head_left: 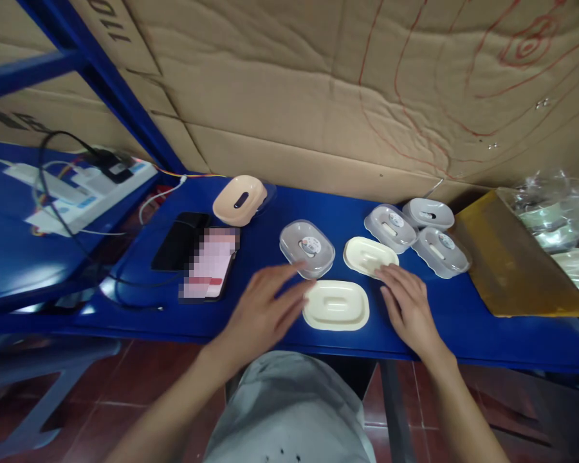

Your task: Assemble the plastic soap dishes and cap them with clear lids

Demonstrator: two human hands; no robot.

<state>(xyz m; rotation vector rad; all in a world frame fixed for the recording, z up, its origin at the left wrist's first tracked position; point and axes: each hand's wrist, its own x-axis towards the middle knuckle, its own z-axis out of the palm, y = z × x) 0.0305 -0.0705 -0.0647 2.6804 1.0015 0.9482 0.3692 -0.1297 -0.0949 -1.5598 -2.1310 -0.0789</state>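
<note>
A cream oval plastic dish [336, 320], shaped like part of a soap box, lies near the table's front edge. My left hand [267, 305] is over its left end, fingers spread; whether the fingertips touch it I cannot tell. Just behind, a clear lidded soap box [296, 241] with a round label sits close to those fingers. My right hand [408, 305] is on the right, thumb apart from the fingers, its fingertips at the near right edge of a second cream dish [359, 254]. Neither hand appears to hold anything.
Several clear-lidded boxes [390, 226] stand at the back right, beside a cardboard box [511, 270] with plastic-wrapped items. A peach box [236, 202], a phone [210, 267], a black object [174, 244] and a power strip [101, 193] with cables are to the left. Cardboard [270, 83] walls the back.
</note>
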